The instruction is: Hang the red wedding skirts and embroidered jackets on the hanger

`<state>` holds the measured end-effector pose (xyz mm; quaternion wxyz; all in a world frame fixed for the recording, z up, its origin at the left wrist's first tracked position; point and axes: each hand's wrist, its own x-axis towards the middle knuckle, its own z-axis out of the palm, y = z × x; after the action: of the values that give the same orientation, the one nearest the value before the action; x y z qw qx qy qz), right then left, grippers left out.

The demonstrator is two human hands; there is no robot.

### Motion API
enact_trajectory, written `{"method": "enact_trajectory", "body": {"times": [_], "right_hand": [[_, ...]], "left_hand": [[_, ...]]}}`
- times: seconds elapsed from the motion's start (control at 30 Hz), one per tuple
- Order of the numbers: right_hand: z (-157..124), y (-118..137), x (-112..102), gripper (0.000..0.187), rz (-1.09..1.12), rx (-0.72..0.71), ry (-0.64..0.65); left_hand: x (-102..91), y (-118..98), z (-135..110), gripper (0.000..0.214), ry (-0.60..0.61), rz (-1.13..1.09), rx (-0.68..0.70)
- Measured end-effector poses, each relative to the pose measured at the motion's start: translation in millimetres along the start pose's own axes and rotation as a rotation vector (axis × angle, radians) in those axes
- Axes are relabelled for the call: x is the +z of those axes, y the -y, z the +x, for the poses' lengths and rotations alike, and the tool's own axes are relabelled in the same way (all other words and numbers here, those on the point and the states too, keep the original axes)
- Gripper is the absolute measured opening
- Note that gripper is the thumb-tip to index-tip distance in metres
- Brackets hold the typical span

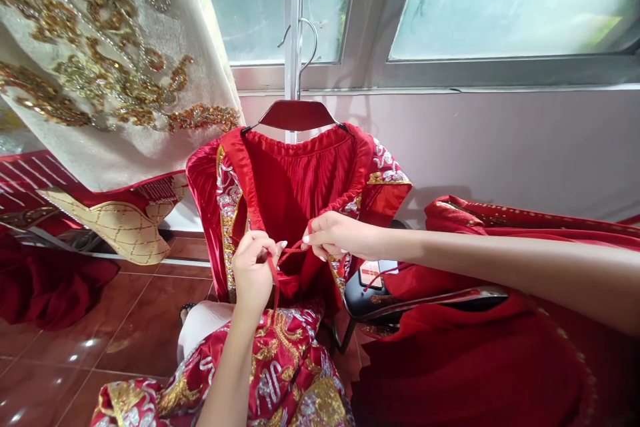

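Note:
A red pleated skirt with a gathered waistband and silver-and-gold embroidered panels hangs from a dark red hanger. In front of its waist, a thin red cord runs between my two hands. My left hand pinches the cord, and an end of it dangles below the fingers. To the right, my right hand grips another part of the cord between thumb and fingers. The strands cross in the short gap between the hands; whether they form a knot I cannot tell.
Embroidered red-and-gold fabric lies across the lap below my hands. Red garments drape over a chair at right, where a phone rests on the black seat. A cream beaded cloth hangs at left. Behind the metal stand are windows.

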<state>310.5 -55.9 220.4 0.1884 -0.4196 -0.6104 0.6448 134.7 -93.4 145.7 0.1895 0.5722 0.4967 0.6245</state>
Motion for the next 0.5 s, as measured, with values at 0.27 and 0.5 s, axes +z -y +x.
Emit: {"method": "enact_trajectory", "body": {"times": [0.27,0.5], "right_hand": [[-3,2,-3,0.016,-0.012,0.033,0.045],[-3,3,-6,0.019,-0.007,0.020,0.045]], "left_hand": [[-25.5,5,12,0.025,0.506,0.315,0.380],[-32.4,-1,14,0.023,0.669,0.432,0.426]]}}
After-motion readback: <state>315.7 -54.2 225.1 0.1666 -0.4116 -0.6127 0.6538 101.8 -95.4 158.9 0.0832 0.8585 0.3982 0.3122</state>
